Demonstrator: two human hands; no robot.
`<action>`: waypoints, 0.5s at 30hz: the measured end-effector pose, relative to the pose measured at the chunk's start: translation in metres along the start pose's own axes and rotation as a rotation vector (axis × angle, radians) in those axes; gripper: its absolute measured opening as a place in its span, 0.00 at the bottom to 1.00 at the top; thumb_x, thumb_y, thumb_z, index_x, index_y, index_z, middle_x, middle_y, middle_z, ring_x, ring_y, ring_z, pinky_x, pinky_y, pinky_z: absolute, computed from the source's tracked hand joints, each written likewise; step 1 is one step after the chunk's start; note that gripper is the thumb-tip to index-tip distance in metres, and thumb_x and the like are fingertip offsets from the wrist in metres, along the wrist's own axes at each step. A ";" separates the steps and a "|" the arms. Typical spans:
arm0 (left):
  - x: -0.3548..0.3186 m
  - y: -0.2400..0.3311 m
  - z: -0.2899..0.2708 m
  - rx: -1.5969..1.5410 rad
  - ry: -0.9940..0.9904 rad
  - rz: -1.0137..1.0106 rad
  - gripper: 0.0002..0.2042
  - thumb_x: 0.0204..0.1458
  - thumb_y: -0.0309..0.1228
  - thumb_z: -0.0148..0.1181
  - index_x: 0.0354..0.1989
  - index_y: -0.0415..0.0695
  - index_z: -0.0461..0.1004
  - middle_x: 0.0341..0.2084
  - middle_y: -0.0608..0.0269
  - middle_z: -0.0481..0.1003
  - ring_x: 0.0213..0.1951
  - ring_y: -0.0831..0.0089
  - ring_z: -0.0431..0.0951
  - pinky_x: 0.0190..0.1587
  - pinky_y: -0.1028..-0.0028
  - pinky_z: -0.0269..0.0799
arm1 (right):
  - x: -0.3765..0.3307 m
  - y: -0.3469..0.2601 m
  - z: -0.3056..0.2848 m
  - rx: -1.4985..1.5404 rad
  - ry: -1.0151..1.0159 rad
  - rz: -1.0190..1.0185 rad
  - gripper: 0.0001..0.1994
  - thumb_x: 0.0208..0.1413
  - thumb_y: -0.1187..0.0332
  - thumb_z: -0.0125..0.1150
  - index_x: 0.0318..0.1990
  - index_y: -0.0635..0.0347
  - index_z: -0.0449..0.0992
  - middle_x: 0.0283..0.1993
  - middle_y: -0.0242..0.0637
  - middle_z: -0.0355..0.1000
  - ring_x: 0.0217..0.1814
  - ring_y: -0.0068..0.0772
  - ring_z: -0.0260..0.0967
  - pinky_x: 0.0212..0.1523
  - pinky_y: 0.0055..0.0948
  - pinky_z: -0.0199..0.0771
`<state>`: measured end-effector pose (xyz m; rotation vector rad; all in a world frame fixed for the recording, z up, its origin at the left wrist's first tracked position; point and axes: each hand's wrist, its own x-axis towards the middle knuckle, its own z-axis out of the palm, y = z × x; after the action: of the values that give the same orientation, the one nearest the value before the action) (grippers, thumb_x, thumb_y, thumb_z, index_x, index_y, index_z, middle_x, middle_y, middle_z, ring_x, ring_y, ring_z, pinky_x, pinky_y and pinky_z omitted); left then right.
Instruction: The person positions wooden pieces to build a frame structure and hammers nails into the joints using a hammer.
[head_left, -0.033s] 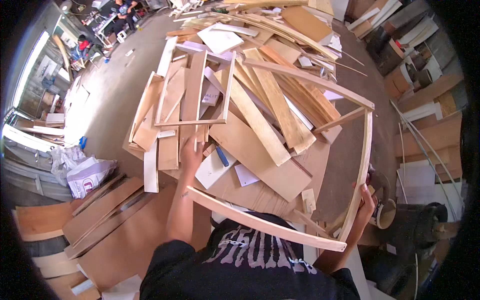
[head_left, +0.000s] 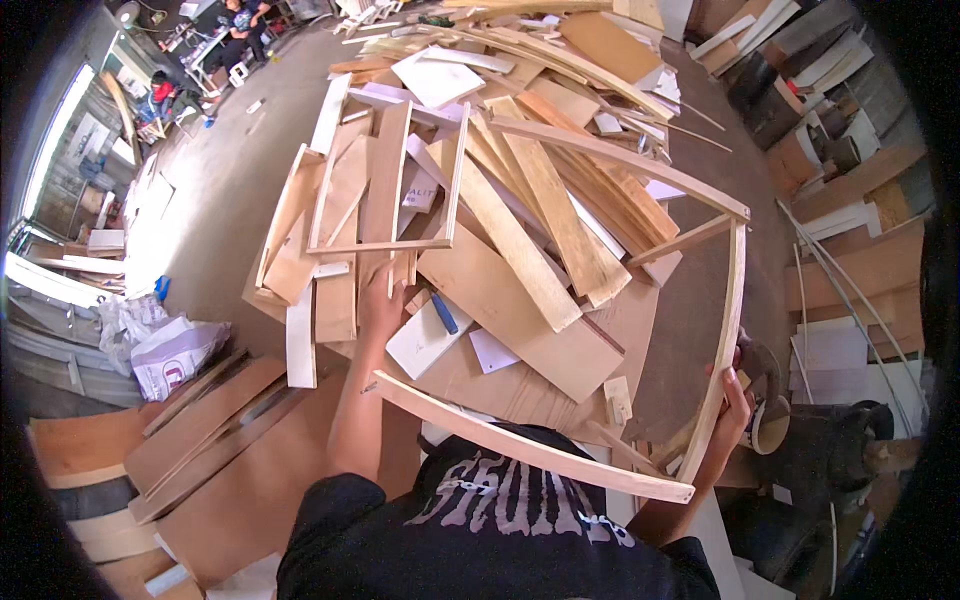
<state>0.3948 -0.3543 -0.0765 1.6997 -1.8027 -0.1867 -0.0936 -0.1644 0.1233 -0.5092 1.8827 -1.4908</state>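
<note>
My right hand (head_left: 738, 410) is closed round the right side rail of a large pale wooden frame (head_left: 722, 340). This frame has long rails along its far and near sides, with short crosspieces at its right corners. Its left part stands open around my left forearm. Over the heap of boards, my left hand (head_left: 380, 305) is closed on a thin wooden strip (head_left: 392, 280); its fingers are partly hidden. Just beyond that hand rests a smaller wooden frame (head_left: 380, 245). A blue-handled tool (head_left: 444, 312) lies on a white board (head_left: 428, 338) to the hand's right.
Loose boards (head_left: 500, 300) cover the work surface, and more scrap wood (head_left: 540, 60) is heaped behind. Brown panels (head_left: 215, 420) and a plastic bag (head_left: 178, 355) lie at left. Black bins (head_left: 840, 450) and leaning sheets (head_left: 850, 280) line the right. People (head_left: 240, 25) sit far left.
</note>
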 end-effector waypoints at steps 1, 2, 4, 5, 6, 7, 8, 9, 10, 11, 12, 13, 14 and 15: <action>0.024 -0.002 0.000 0.039 -0.043 0.068 0.21 0.52 0.31 0.62 0.55 0.38 0.70 0.55 0.46 0.70 0.57 0.47 0.69 0.58 0.60 0.67 | -0.002 0.000 0.003 0.003 0.020 -0.011 0.16 0.56 0.57 0.59 0.38 0.63 0.80 0.28 0.32 0.73 0.29 0.24 0.68 0.33 0.23 0.65; 0.040 -0.003 0.001 0.103 -0.071 0.108 0.26 0.51 0.33 0.64 0.59 0.41 0.67 0.58 0.47 0.67 0.60 0.50 0.66 0.61 0.59 0.64 | -0.005 0.001 0.006 0.106 0.055 -0.031 0.16 0.56 0.57 0.59 0.39 0.62 0.80 0.29 0.32 0.74 0.29 0.24 0.68 0.34 0.24 0.66; 0.056 -0.042 0.010 0.169 -0.113 0.183 0.27 0.50 0.34 0.65 0.59 0.42 0.67 0.56 0.48 0.67 0.59 0.50 0.66 0.63 0.59 0.61 | -0.029 0.000 0.017 0.216 0.058 -0.043 0.17 0.56 0.56 0.59 0.39 0.62 0.80 0.29 0.33 0.74 0.30 0.27 0.70 0.35 0.26 0.69; 0.069 -0.065 0.016 0.245 -0.138 0.241 0.28 0.49 0.35 0.66 0.60 0.43 0.67 0.55 0.49 0.68 0.59 0.50 0.66 0.64 0.58 0.59 | -0.038 -0.006 0.034 0.265 0.105 -0.039 0.17 0.56 0.55 0.59 0.40 0.61 0.79 0.30 0.34 0.74 0.26 0.24 0.67 0.29 0.22 0.66; 0.071 -0.075 0.026 0.229 -0.233 0.235 0.28 0.47 0.35 0.68 0.58 0.44 0.68 0.53 0.50 0.68 0.57 0.50 0.66 0.63 0.57 0.58 | -0.047 -0.004 0.035 0.215 0.152 -0.044 0.17 0.56 0.55 0.59 0.40 0.61 0.79 0.31 0.34 0.74 0.25 0.21 0.65 0.26 0.20 0.62; 0.074 -0.077 0.031 0.210 -0.239 0.248 0.28 0.47 0.35 0.68 0.58 0.44 0.68 0.53 0.50 0.68 0.57 0.50 0.66 0.63 0.57 0.58 | -0.049 -0.001 0.031 0.166 0.190 -0.051 0.17 0.56 0.55 0.59 0.40 0.60 0.79 0.32 0.33 0.74 0.23 0.19 0.63 0.23 0.18 0.59; 0.077 -0.079 0.035 0.240 -0.308 0.237 0.26 0.47 0.36 0.67 0.55 0.43 0.69 0.51 0.51 0.70 0.56 0.51 0.67 0.62 0.57 0.59 | -0.052 0.004 0.026 0.160 0.210 -0.058 0.17 0.56 0.55 0.59 0.40 0.60 0.79 0.32 0.33 0.74 0.23 0.19 0.63 0.23 0.18 0.59; 0.075 -0.084 0.035 0.276 -0.380 0.219 0.24 0.47 0.36 0.67 0.52 0.42 0.71 0.50 0.52 0.71 0.55 0.52 0.68 0.60 0.56 0.60 | -0.058 0.009 0.021 0.116 0.189 -0.106 0.18 0.55 0.54 0.59 0.41 0.61 0.79 0.32 0.33 0.74 0.23 0.17 0.61 0.22 0.17 0.57; 0.078 -0.095 0.041 0.271 -0.230 0.373 0.17 0.49 0.37 0.66 0.45 0.44 0.74 0.42 0.57 0.76 0.48 0.56 0.74 0.52 0.58 0.67 | -0.065 0.012 0.021 0.072 0.164 -0.152 0.19 0.55 0.53 0.60 0.42 0.62 0.79 0.32 0.33 0.74 0.22 0.16 0.60 0.21 0.17 0.54; 0.077 -0.101 0.045 0.263 -0.239 0.373 0.17 0.49 0.37 0.66 0.45 0.44 0.74 0.42 0.57 0.76 0.48 0.56 0.74 0.52 0.58 0.67 | -0.069 0.015 0.024 0.063 0.172 -0.150 0.19 0.55 0.53 0.60 0.42 0.62 0.79 0.32 0.33 0.74 0.22 0.16 0.60 0.21 0.17 0.54; 0.082 -0.093 0.045 0.164 -0.233 0.387 0.14 0.50 0.39 0.65 0.40 0.45 0.75 0.35 0.58 0.77 0.41 0.56 0.76 0.45 0.59 0.71 | -0.078 0.017 0.031 0.123 0.269 -0.149 0.20 0.55 0.54 0.60 0.44 0.63 0.79 0.32 0.33 0.75 0.21 0.16 0.60 0.21 0.17 0.54; 0.089 -0.084 0.041 0.069 -0.222 0.395 0.12 0.51 0.40 0.65 0.36 0.46 0.76 0.29 0.59 0.78 0.34 0.56 0.78 0.39 0.60 0.74 | -0.083 0.017 0.041 0.185 0.360 -0.153 0.21 0.56 0.54 0.59 0.45 0.64 0.79 0.33 0.33 0.75 0.21 0.16 0.59 0.21 0.18 0.54; 0.095 -0.074 0.035 0.064 -0.230 0.410 0.12 0.51 0.40 0.65 0.36 0.46 0.76 0.29 0.59 0.78 0.34 0.56 0.78 0.39 0.60 0.74 | -0.090 0.015 0.049 0.189 0.376 -0.150 0.21 0.56 0.54 0.59 0.45 0.64 0.79 0.33 0.33 0.75 0.21 0.16 0.59 0.21 0.18 0.54; 0.099 -0.061 0.024 -0.041 -0.198 0.412 0.13 0.51 0.42 0.65 0.33 0.45 0.76 0.25 0.58 0.77 0.29 0.55 0.77 0.34 0.61 0.73 | -0.097 0.012 0.057 0.208 0.350 -0.142 0.21 0.56 0.55 0.59 0.47 0.65 0.78 0.34 0.34 0.75 0.24 0.17 0.62 0.24 0.18 0.57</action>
<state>0.4378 -0.4637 -0.0914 1.2824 -2.2349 -0.2169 0.0154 -0.1357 0.1308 -0.3029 1.9495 -1.9485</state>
